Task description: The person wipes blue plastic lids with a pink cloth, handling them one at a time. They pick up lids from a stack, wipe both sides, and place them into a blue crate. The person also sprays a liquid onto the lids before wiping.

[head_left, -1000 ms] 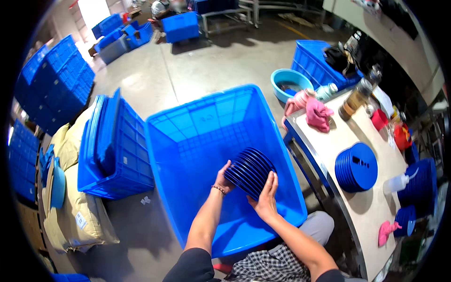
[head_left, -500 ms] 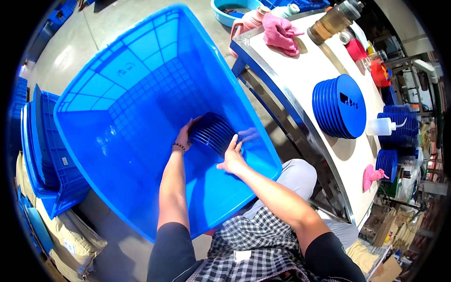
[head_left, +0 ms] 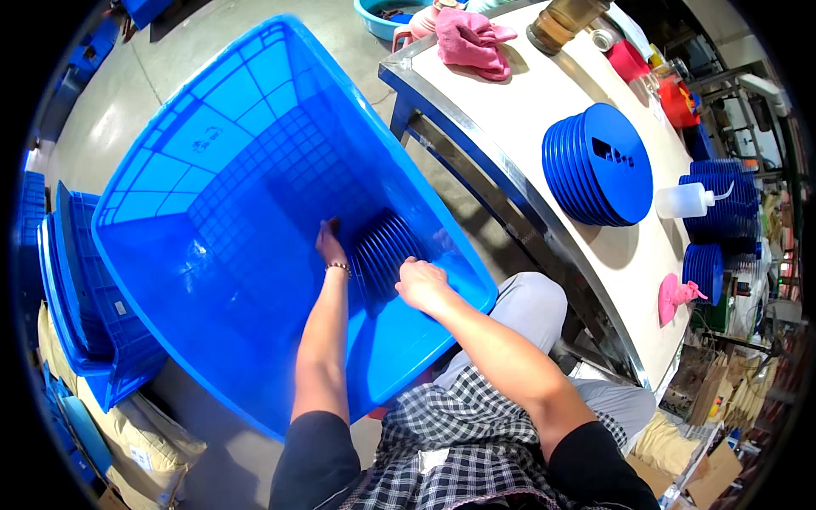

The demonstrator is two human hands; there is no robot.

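Note:
Inside a large blue plastic bin (head_left: 242,331), a stack of dark blue round discs (head_left: 384,246) stands on edge, its rims side by side. My left hand (head_left: 331,245) is just left of the stack, with fingers stretched out and a beaded bracelet at the wrist. It looks slightly apart from the discs. My right hand (head_left: 422,284) has its fingers curled at the stack's right edge; whatever the fingertips hold is hidden. The lower part of the discs is in shadow.
On the white table (head_left: 612,289) at right stand another stack of blue discs (head_left: 599,166), a squeeze bottle (head_left: 682,202), a pink cloth (head_left: 476,44) and a pink pump-like item (head_left: 676,297). Nested blue crates (head_left: 93,289) stand at left, near a beige sack (head_left: 140,442).
My left hand has moved off the stack's left side and stretched its fingers. My right hand has curled its fingers at the right edge. The table and bin appear shifted left.

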